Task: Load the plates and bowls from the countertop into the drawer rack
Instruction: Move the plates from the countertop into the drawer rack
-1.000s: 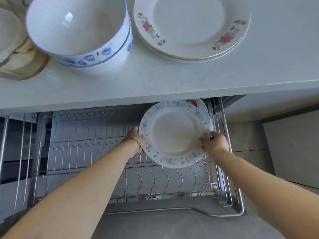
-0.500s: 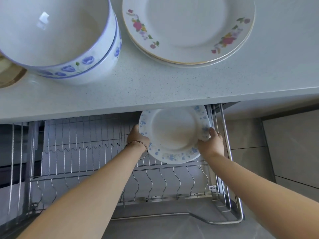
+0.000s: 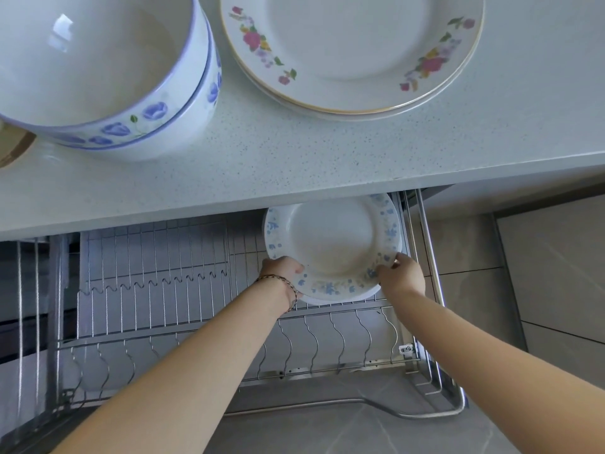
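A white plate with a blue-flowered rim (image 3: 334, 247) stands tilted at the back right of the wire drawer rack (image 3: 196, 290), its top hidden under the countertop edge. My left hand (image 3: 283, 268) grips its lower left rim and my right hand (image 3: 399, 273) pinches its lower right rim. On the countertop (image 3: 294, 152) lie stacked white plates with pink flowers and gold rims (image 3: 353, 50) and stacked white bowls with blue flowers (image 3: 108, 73).
A gold-striped dish (image 3: 13, 149) peeks in at the left edge of the counter. The rack's front row of curved wire slots (image 3: 327, 342) stands below the plate. A steel rail (image 3: 435, 290) borders the drawer's right side, and grey floor lies beneath.
Both hands have pushed the blue-flowered plate further back and up into the rack, so its top now sits under the counter edge. My grip has slid to the lower rim.
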`<state>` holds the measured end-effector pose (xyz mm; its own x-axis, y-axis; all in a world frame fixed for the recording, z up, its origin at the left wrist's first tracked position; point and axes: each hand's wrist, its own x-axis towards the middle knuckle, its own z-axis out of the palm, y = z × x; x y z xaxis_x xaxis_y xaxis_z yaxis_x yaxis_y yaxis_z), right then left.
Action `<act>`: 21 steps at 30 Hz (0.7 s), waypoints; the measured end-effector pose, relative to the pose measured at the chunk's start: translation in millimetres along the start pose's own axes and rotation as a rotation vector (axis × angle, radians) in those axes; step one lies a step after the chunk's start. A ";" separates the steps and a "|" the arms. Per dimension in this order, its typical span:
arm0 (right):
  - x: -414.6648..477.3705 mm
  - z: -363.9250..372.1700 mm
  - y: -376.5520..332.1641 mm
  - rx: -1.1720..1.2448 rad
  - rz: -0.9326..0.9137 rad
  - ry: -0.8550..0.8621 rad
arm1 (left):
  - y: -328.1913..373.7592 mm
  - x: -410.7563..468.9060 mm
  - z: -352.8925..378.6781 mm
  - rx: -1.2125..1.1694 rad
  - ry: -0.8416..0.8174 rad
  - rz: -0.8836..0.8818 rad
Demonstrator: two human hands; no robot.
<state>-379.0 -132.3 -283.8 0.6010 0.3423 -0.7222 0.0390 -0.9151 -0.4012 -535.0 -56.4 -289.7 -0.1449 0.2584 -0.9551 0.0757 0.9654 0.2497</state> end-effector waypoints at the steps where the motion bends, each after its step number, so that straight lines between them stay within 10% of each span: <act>1: -0.3 -0.7 -0.7 0.000 -0.007 0.002 | 0.6 0.8 1.2 0.005 0.004 0.021; 8: -15.2 -15.9 -6.2 -0.174 0.000 -0.055 | 2.5 -37.9 3.2 0.574 0.104 0.132; 11: -43.5 -40.7 -27.8 -0.328 -0.134 -0.164 | 16.2 -94.6 1.9 0.922 -0.025 0.454; 17: -116.6 -110.0 -115.8 -0.428 -0.469 -0.423 | 85.1 -214.7 4.4 0.702 -0.111 0.924; 21: -132.9 -152.7 -183.5 -0.197 -0.643 -0.196 | 148.3 -234.7 11.8 0.321 0.089 0.718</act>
<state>-344.2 -42.4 -28.2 0.2555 0.8442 -0.4713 0.4934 -0.5330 -0.6873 -478.1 25.7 -30.4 -0.0300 0.8292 -0.5582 0.4592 0.5075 0.7291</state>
